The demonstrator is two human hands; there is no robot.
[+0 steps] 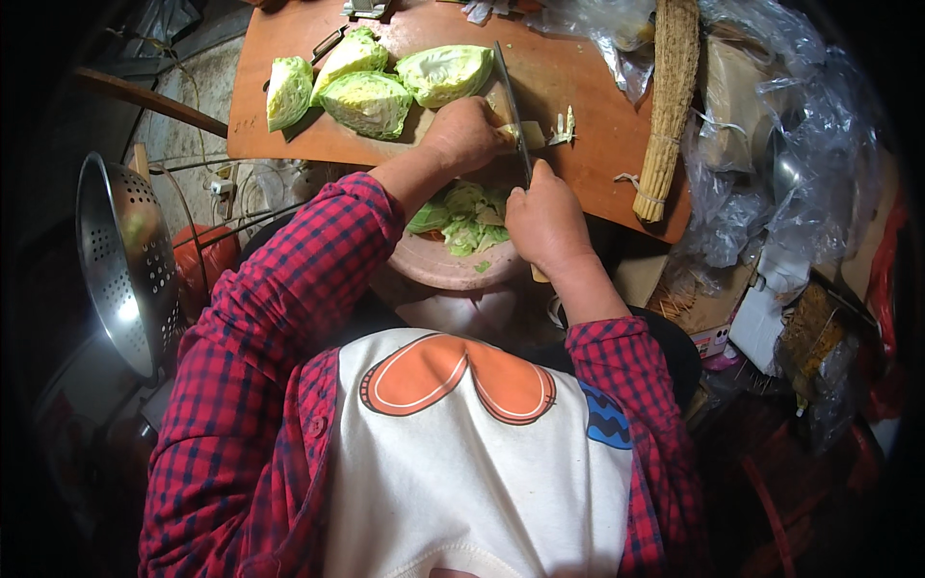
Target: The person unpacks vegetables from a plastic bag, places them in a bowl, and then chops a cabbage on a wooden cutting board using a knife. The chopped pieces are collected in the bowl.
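My right hand [549, 217] grips the wooden handle of a kitchen knife [512, 101], its long blade pointing away from me across the board. With its fingertips, my left hand [462, 134] pins a pale cabbage stem piece [533, 135] that passes under the blade. Thin cut slivers [564, 128] lie just to the right of it. Beyond my left hand rests a cabbage wedge [446, 72], with more wedges [367, 105] to its left. Below my wrists, torn cabbage leaves [470, 224] fill part of a pinkish basin [455, 273].
The wooden board [614, 166] carries a tied bundle of dry stalks [666, 108] on its right. Behind the wedges lies a peeler-like tool [329, 43]. A perforated steel colander [126, 267] stands tilted at left. Crumpled clear plastic bags [802, 166] crowd the right side.
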